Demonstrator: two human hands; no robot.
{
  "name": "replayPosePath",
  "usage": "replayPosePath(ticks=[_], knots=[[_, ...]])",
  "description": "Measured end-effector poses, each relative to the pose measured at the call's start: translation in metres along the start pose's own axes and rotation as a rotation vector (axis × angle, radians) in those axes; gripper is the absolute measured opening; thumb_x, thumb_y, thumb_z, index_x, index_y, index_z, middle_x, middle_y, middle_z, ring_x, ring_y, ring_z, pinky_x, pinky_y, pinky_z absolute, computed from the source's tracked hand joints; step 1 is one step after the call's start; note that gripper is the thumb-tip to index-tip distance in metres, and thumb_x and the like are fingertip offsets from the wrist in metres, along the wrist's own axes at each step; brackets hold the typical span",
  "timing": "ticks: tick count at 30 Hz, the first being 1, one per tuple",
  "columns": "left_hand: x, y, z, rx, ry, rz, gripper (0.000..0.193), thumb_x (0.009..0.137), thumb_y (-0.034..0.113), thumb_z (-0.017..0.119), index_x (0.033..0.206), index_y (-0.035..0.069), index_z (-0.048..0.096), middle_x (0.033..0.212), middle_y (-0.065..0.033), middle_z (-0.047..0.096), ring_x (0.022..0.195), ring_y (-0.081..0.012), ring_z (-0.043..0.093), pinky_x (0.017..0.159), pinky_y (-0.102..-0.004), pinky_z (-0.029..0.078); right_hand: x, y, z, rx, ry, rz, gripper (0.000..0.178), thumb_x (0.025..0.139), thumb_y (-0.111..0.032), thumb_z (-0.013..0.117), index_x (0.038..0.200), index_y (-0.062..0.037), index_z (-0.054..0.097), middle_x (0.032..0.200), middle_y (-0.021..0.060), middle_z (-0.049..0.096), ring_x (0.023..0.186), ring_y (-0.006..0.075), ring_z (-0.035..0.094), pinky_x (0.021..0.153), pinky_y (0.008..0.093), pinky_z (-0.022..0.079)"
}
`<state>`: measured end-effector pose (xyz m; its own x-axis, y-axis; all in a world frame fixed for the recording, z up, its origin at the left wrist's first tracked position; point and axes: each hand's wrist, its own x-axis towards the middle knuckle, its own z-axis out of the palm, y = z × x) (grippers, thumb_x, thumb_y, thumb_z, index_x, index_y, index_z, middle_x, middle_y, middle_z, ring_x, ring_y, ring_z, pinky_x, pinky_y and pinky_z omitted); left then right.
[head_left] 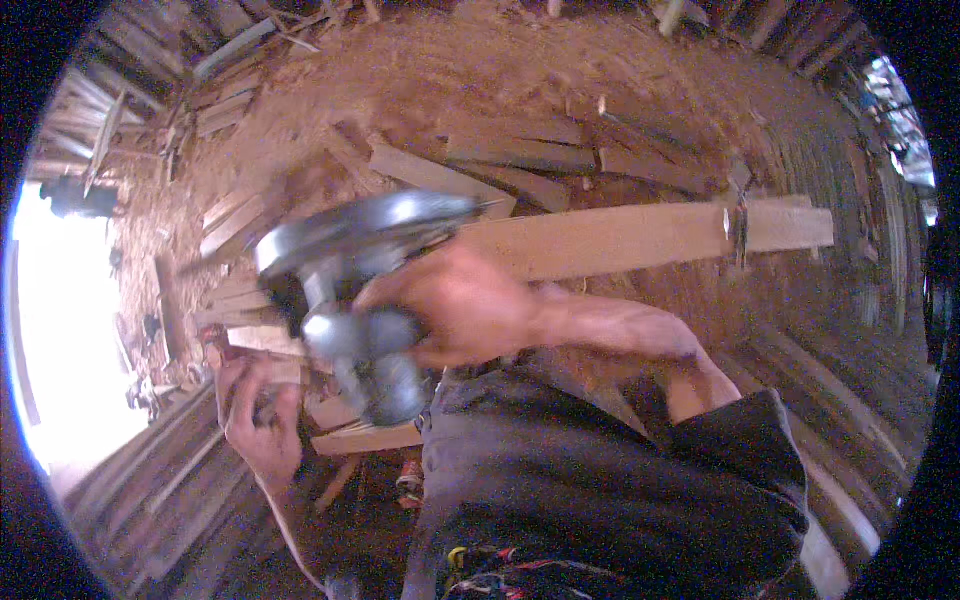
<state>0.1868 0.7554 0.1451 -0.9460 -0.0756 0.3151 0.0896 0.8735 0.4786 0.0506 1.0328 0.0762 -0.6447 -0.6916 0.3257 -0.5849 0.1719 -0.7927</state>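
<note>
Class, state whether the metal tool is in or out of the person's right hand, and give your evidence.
In: the right hand curls around the motion-blurred metal tool, its fingers against the tool's body.

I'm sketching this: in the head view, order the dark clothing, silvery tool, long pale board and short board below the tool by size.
Dark clothing
Silvery tool and long pale board: too close to rank, the tool seeming nearer the camera
Short board
</note>
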Motion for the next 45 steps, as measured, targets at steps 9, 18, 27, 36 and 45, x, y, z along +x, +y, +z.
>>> replayPosePath(ticks=[9, 18, 27, 36, 45], knots=[[0.050, 0.193, 0.008, -0.852, -0.944, 1.106, 0.031, 0.079, 0.020, 0.073, 0.107, 0.008, 0.071, 0.098, -0.0048, 0.066, 0.082, -0.0192, 0.061, 0.064, -0.0343, 0.050, -0.109, 0.062, -0.130, -0.357, 0.193, 0.294, 0.042, 0.074, -0.013, 0.079, 0.113, 0.0008, 0.071, 0.097, 0.0240, 0.075, 0.091, 0.0350, 0.076, 0.083, 0.0405, 0.058], [0.073, 0.213, 0.052, -1.017, -0.728, 0.949, 0.017, 0.086, 0.021, 0.066, 0.095, 0.006, 0.064, 0.105, -0.0176, 0.063, 0.083, -0.0295, 0.064, 0.061, -0.0384, 0.052, -0.152, 0.145, -0.134, -0.401, 0.011, 0.499, 0.043, 0.075, -0.014, 0.081, 0.115, -0.0018, 0.072, 0.098, 0.0233, 0.075, 0.091, 0.0387, 0.074, 0.083, 0.0437, 0.058], [0.091, 0.262, 0.089, -1.039, -0.291, 0.762, 0.018, 0.091, 0.019, 0.068, 0.103, 0.006, 0.071, 0.098, -0.0121, 0.069, 0.069, -0.0230, 0.064, 0.054, -0.0336, 0.050, -0.192, 0.244, -0.126, -0.396, -0.052, 0.206, 0.054, 0.076, -0.025, 0.086, 0.123, -0.0054, 0.068, 0.101, 0.0200, 0.074, 0.091, 0.0397, 0.072, 0.085, 0.0464, 0.057], [0.069, 0.319, 0.093, -1.519, 0.202, 0.430, 0.014, 0.095, 0.013, 0.066, 0.103, 0.002, 0.069, 0.085, -0.0089, 0.068, 0.064, -0.0207, 0.064, 0.052, -0.0298, 0.051, -0.227, 0.274, -0.143, -0.481, -0.179, 0.367, 0.067, 0.082, -0.038, 0.086, 0.133, -0.0026, 0.062, 0.108, 0.0208, 0.070, 0.102, 0.0374, 0.067, 0.093, 0.0492, 0.053], [0.036, 0.253, 0.026, -1.305, 0.087, 0.609, 0.016, 0.095, 0.013, 0.066, 0.105, 0.000, 0.069, 0.088, -0.0112, 0.068, 0.068, -0.0238, 0.065, 0.056, -0.0333, 0.052, -0.176, 0.205, -0.165, -0.256, -0.333, 0.641, 0.076, 0.081, -0.044, 0.085, 0.137, -0.0002, 0.060, 0.119, 0.0246, 0.069, 0.115, 0.0361, 0.064, 0.103, 0.0459, 0.048]])
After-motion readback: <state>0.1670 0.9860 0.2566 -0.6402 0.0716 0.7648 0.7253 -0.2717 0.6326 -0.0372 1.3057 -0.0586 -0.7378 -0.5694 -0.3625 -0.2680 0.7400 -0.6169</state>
